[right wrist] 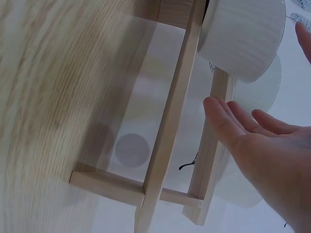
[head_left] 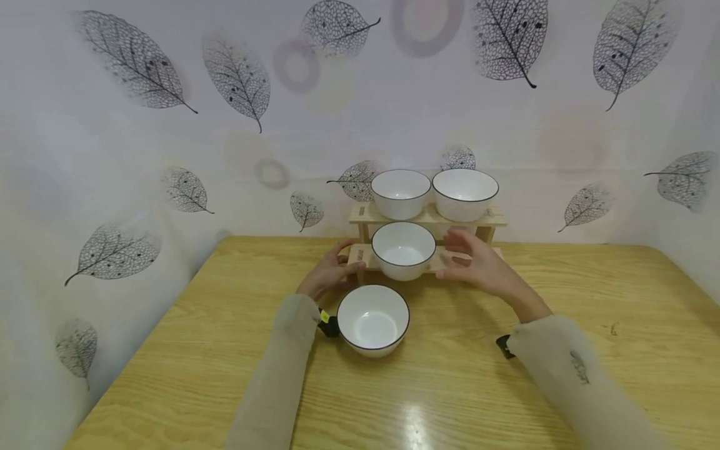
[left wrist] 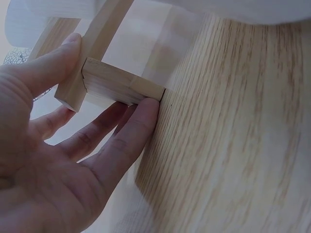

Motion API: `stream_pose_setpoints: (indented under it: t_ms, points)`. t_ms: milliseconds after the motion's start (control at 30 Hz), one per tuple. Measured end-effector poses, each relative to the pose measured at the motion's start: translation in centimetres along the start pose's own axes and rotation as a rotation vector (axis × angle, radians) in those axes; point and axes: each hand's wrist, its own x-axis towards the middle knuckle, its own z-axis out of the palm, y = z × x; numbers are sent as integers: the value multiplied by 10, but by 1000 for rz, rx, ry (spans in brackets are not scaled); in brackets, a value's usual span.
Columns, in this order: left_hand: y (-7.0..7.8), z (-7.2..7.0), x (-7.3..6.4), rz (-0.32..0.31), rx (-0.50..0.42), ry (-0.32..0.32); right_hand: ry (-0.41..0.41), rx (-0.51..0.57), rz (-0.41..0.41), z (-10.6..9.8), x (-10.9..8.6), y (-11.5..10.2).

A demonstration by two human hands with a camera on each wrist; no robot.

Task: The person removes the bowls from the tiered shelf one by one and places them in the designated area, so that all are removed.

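Rack (head_left: 429, 214) partly hidden by bowls (head_left: 402, 271), which are cropped in left wrist view. Rack sits between left hand (head_left: 332, 273), gripping its left end, and right hand (head_left: 479, 265), fingers loosely extended near right end, contact unclear. Three bowls on rack, fourth bowl (head_left: 374, 322) on table (head_left: 478, 387), insides plain white.

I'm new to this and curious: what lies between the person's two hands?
In the head view, a white, dark-rimmed bowl stands between the left hand and the right hand, on the wooden rack's lower shelf.
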Motion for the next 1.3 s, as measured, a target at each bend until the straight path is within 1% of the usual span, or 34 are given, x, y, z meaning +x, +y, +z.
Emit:
stream_pose_setpoints:
  t_ms: [200, 367, 433, 733, 933, 1100, 1300]
  points:
    - [0, 0, 0, -5, -3, -1, -21, 69, 23, 4, 10, 2]
    - [-3, 0, 0, 0, 2, 5, -29, 158, 23, 8, 16, 6]
    - [-3, 0, 0, -6, -2, 6, -30, 176, 20, 10, 18, 8]
    - [-2, 0, -1, 0, -18, -9, -54, 175, 3, 16, 27, 10]
    - [0, 0, -1, 1, -23, -7, -56, 151, -11, 20, 33, 14]
    - [-1, 0, 1, 18, -19, -11, -60, 153, -22, 25, 35, 16]
    - [-1, 1, 1, 11, -49, -19, -56, 154, -51, 28, 37, 17]
